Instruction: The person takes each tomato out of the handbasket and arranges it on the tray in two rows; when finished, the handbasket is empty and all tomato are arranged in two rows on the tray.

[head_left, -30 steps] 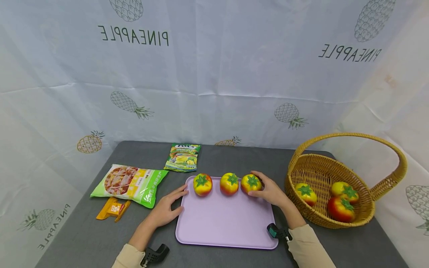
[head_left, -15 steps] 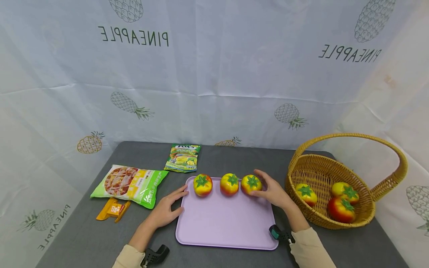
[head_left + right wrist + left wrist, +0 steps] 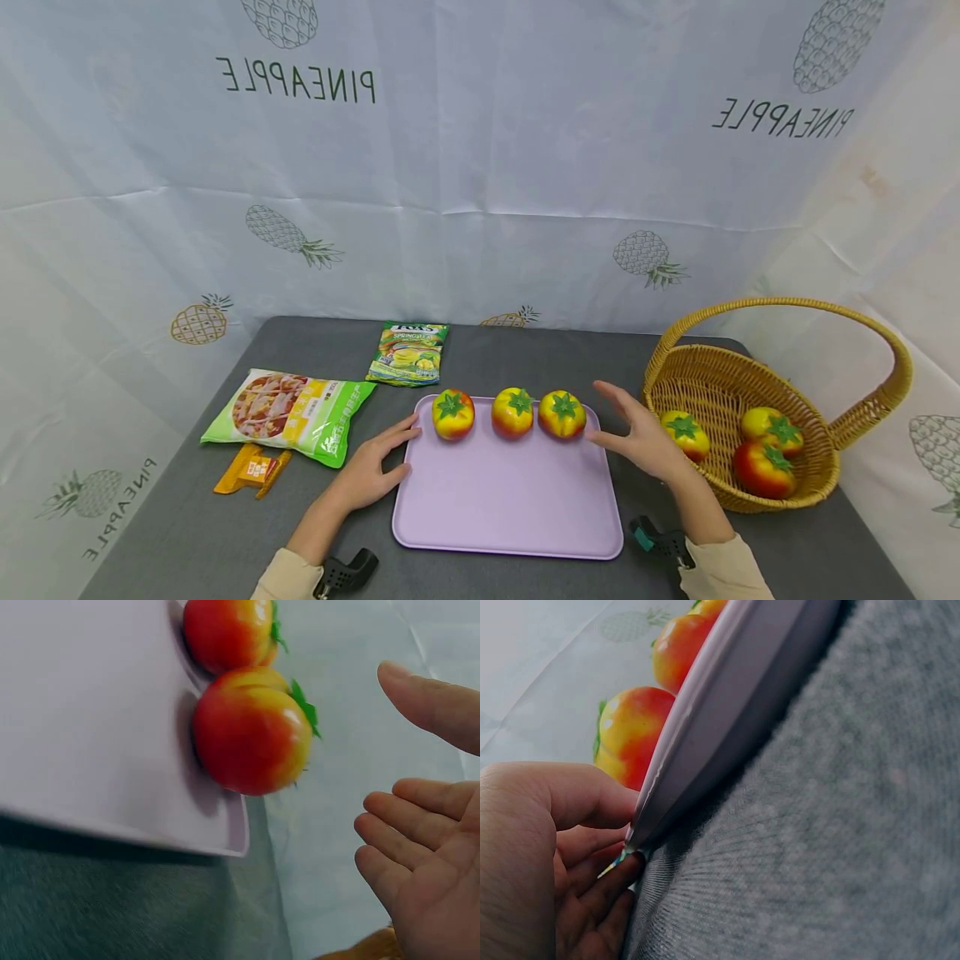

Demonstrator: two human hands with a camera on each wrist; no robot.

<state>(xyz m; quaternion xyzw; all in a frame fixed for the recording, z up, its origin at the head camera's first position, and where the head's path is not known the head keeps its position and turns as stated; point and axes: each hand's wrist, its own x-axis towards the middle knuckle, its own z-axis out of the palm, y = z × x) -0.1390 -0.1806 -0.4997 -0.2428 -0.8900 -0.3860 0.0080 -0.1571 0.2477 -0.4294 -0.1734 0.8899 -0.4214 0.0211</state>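
Note:
Three red-and-yellow fruits with green star-shaped leaves, which look like persimmons, sit in a row along the far edge of a lilac tray point(image 3: 506, 500): a left fruit point(image 3: 453, 414), a middle fruit point(image 3: 513, 412) and a right fruit point(image 3: 562, 414). My left hand point(image 3: 372, 468) rests at the tray's left edge, its thumb and fingertips touching the rim point(image 3: 676, 739). Just right of the right fruit, my right hand point(image 3: 641, 433) holds nothing, with thumb and fingers spread. The right wrist view shows a gap between this hand point(image 3: 431, 847) and the nearest fruit point(image 3: 251, 731).
A wicker basket point(image 3: 712, 358) with a tall handle and three similar fruits stands at the right. On the left lie a green-and-white food bag point(image 3: 288, 408) and an orange packet point(image 3: 253, 469). A green candy bag point(image 3: 408, 354) lies behind the tray.
My right hand has let go of the right fruit and moved right, toward the basket. The fruit stays in place on the tray. My left hand has not visibly moved.

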